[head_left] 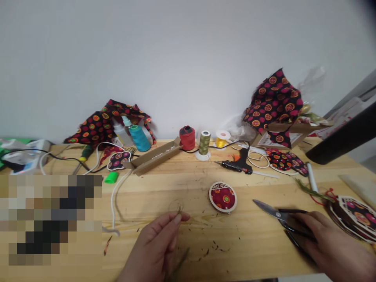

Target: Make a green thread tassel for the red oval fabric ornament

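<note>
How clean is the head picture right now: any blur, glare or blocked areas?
Head view: soft even light, no glare on the table; left hand pinching thread, right hand and scissors slightly blurred; a pixelated block hides the lower left; a dark blurred bar crosses the right edge.

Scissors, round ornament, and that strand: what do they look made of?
Scissors: shiny grey blades, likely steel; black handles, probably plastic, in the right hand. Ornament: pale fretted rim, perhaps wood or card, faced with red printed cloth. Strand pinched by the left hand: thin, olive, probably thread.
</note>
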Motion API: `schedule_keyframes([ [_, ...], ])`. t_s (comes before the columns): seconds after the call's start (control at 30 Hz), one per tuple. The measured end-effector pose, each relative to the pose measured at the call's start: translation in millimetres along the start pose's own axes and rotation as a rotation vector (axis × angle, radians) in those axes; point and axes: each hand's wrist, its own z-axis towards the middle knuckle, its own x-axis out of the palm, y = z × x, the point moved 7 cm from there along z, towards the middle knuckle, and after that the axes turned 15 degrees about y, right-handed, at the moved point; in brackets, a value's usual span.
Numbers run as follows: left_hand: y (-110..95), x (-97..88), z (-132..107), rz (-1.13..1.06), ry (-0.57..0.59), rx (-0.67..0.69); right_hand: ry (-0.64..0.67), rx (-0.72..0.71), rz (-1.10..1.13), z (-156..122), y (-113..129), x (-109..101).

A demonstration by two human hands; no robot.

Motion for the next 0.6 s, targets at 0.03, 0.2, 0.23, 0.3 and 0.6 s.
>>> schedule_keyframes([
  [0.03,-0.7,0.3,-0.4,-0.001,-0.002,0.008,0.024,0.008,0.076,-0.6,5.9,0.6],
  [0.2,-0.4,-1.7,-0.4,0.008,0.005,0.025,0.433,-0.129,0.869,-10.0,88.2,36.6],
  [0.23,-0.1,-2.9,-0.5,0.013,0.006,0.029,0.574,-0.148,1.066,-13.7,109.9,48.5],
  [0.3,-0.6,-6.0,-1.4,0.029,0.002,0.044,0.691,-0.153,1.145,-16.4,140.4,62.6],
  [0.6,-4.3,-14.3,-7.1,0.086,-0.019,0.078,0.985,-0.627,0.979,-12.4,197.0,58.8],
])
